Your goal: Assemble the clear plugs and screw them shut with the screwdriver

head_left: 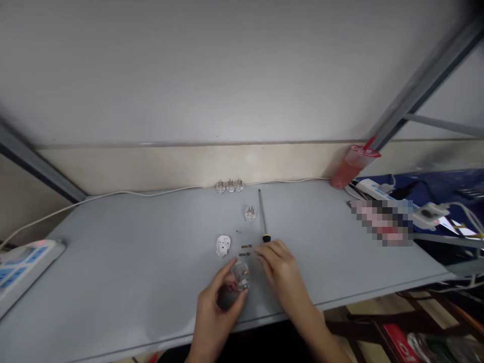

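My left hand (218, 302) grips a clear plug shell (241, 275) between thumb and fingers, just above the table's front part. Inside the shell a small brass-coloured bit shows. My right hand (279, 259) is closed in a pinch to the right of two metal pins (245, 246) that lie side by side. Whatever its fingertips hold, if anything, is too small to make out. Left of the pins lies a white plug cover (223, 245), with a tiny screw-like piece (238, 232) nearby. A screwdriver (262, 214) points away from me, its handle partly hidden behind my right hand.
Several clear plugs with prongs up (230, 186) stand along the wall, and one more plug (250, 213) sits closer. Power strips lie at left (32, 267) and right (381, 194). A drink cup (350, 169) stands back right; a white cable (151, 193) runs along the wall.
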Motion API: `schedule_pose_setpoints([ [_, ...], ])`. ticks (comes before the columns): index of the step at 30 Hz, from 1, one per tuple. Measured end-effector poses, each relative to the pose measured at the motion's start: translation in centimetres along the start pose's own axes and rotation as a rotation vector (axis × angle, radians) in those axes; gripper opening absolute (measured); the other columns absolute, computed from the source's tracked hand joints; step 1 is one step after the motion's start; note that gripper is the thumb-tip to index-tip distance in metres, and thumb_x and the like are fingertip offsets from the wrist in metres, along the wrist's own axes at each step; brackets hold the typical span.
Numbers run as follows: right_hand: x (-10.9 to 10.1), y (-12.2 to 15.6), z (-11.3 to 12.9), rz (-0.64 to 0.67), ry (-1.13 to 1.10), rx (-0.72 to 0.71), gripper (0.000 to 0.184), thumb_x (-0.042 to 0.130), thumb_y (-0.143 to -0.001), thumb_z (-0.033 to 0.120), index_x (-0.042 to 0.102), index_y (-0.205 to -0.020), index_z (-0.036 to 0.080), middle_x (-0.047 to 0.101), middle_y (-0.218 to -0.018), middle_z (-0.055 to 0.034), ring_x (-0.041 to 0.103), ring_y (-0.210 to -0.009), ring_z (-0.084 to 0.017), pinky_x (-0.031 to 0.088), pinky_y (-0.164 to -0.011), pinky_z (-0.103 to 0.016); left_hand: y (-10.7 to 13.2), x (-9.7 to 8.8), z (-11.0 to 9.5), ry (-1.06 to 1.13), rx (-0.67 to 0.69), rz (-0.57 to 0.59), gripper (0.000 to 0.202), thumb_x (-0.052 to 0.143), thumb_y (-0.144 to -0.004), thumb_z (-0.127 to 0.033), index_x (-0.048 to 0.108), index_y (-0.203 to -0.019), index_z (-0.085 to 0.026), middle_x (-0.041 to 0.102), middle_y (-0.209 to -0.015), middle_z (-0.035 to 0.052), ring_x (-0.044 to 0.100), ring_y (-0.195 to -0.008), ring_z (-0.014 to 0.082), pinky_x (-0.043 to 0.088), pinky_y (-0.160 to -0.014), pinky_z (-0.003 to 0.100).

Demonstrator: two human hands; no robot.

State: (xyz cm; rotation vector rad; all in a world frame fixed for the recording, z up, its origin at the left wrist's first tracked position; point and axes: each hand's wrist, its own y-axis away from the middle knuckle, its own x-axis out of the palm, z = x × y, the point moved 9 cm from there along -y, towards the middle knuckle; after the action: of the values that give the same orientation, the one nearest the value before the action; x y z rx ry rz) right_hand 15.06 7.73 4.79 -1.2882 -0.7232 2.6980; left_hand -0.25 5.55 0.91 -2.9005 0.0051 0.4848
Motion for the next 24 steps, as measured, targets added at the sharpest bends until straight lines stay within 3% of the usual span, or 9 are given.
schedule_pose_setpoints([
  [4,2.4,-1.8,-0.4,0.134,0.085,-0.049,0.014,0.059,-0.082,0.01,0.07,-0.079,0.018,0.064,-0.084,-0.0078,0.053,-0.092,-0.022,0.047,-0.08,-0.037,0.0,0.3,0.0,0.048,-0.012,0.026,0.05,0.065,-0.078,-0.025,0.058,-0.127,-0.015,0.069,-0.069,-0.002,0.067,-0.065,0.0133,0.057,-0.073,0.024],
  [7,3.1,-2.1,-0.5,0.164,0.083,-0.056,0.014,0.058,-0.082,0.008,0.068,-0.076,0.017,0.063,-0.082,-0.0078,0.053,-0.092,-0.022,0.047,-0.081,-0.038,0.1,0.3,0.4,0.063,-0.045,0.032,0.05,0.065,-0.079,-0.026,0.058,-0.128,-0.016,0.07,-0.069,-0.0016,0.068,-0.066,0.0139,0.057,-0.074,0.025],
  [14,-0.4,-1.4,1.3,0.173,-0.102,-0.06,0.015,0.054,-0.083,0.006,0.063,-0.086,0.017,0.063,-0.081,0.0006,0.058,-0.075,-0.009,0.047,-0.069,-0.02,0.2,0.7,0.2,0.078,-0.043,0.064,0.05,0.063,-0.08,-0.025,0.056,-0.128,-0.015,0.069,-0.07,-0.0014,0.067,-0.065,0.0128,0.056,-0.072,0.024],
  [17,-1.2,-1.1,2.6,0.213,-0.135,-0.105,0.014,0.054,-0.087,0.01,0.064,-0.088,0.019,0.062,-0.083,0.0008,0.057,-0.081,-0.009,0.047,-0.073,-0.02,-0.1,0.8,-0.2,0.069,-0.022,0.069,0.048,0.063,-0.079,-0.022,0.057,-0.126,-0.016,0.068,-0.069,-0.0024,0.065,-0.063,0.0122,0.056,-0.07,0.023],
  [24,-0.4,-0.6,3.3,0.241,-0.122,-0.174,0.022,0.046,-0.092,0.015,0.067,-0.094,0.018,0.061,-0.087,-0.0033,0.054,-0.084,-0.012,0.049,-0.075,-0.026,0.1,1.3,-0.2,0.074,-0.039,0.091,0.047,0.062,-0.078,-0.021,0.058,-0.125,-0.016,0.066,-0.069,-0.0024,0.064,-0.064,0.0131,0.056,-0.069,0.024],
])
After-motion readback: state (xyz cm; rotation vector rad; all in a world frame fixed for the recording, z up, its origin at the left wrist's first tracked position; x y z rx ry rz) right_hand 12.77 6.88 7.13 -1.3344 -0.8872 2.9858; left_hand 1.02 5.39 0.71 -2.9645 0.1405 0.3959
